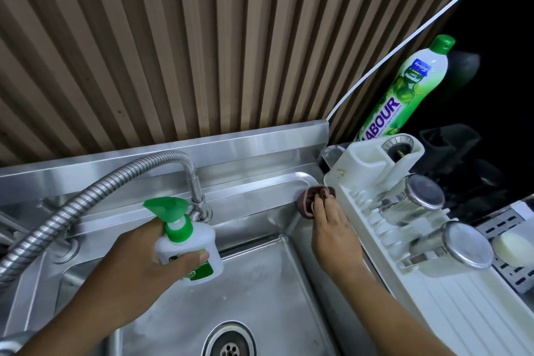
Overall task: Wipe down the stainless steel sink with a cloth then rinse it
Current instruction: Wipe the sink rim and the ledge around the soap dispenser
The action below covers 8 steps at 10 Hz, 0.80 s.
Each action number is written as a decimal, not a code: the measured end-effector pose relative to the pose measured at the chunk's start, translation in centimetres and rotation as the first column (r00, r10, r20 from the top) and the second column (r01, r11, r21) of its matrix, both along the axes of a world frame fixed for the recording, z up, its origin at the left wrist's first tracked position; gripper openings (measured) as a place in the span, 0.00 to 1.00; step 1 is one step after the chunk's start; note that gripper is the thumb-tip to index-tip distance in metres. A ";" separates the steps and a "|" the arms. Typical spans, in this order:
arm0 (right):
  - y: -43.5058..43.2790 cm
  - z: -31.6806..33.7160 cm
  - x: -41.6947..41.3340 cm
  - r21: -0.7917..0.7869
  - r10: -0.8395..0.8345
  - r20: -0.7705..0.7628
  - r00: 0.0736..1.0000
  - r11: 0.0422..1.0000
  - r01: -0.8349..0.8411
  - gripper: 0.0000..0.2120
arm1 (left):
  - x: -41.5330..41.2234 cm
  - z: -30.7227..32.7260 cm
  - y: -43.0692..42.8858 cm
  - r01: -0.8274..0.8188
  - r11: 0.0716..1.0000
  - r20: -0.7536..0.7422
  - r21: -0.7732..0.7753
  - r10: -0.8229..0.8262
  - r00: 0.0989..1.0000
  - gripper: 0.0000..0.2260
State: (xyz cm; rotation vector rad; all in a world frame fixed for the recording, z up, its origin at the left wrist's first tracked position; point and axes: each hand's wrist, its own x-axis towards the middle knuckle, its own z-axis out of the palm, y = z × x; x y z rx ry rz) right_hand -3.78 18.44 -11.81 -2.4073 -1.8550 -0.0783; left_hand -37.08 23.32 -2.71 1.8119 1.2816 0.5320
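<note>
Your stainless steel sink (260, 283) looks dull and streaked, and the dark brown cloth (310, 199) sits bunched at its back right corner, just beside the white dish rack (433, 298). Your right hand (332, 228) reaches forward, back up, its grip pinching that cloth, while your left hand (150, 257) closes its grip round a white spray bottle (187, 243) (green trigger head) over the basin. You have one cloth, one spray bottle, one flexible tap (115, 182) and two steel cups (416, 199) on the rack.
</note>
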 end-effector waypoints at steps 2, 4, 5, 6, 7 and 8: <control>-2.1 -0.3 -1.1 -0.027 -0.077 0.036 0.996 0.997 0.078 0.27 | 0.5 0.2 -0.2 -0.041 0.999 -0.018 -0.020 0.040 0.999 0.13; 4.4 0.0 -0.4 -0.017 -0.011 0.029 1.000 1.000 0.012 0.31 | 0.4 -0.1 -0.4 -0.056 0.997 -0.004 -0.047 0.056 0.998 0.14; 7.8 0.3 0.3 -0.077 -0.055 -0.001 0.998 0.996 0.055 0.30 | 0.3 -0.1 -0.4 -0.069 0.997 0.016 -0.044 0.070 0.997 0.19; 7.6 0.8 0.5 -0.110 -0.066 0.033 0.997 0.992 0.069 0.30 | 0.3 0.1 -0.3 -0.059 0.997 0.044 -0.053 0.062 0.997 0.20; 5.8 1.4 -0.3 -0.200 -0.049 0.141 0.989 0.977 0.077 0.30 | 0.3 0.4 -0.2 -0.030 0.999 0.007 -0.041 0.030 1.000 0.20; 6.7 1.9 -1.3 -0.251 -0.055 0.157 0.986 0.963 0.094 0.30 | 0.3 0.3 0.0 -0.034 0.999 -0.021 -0.018 0.033 0.999 0.21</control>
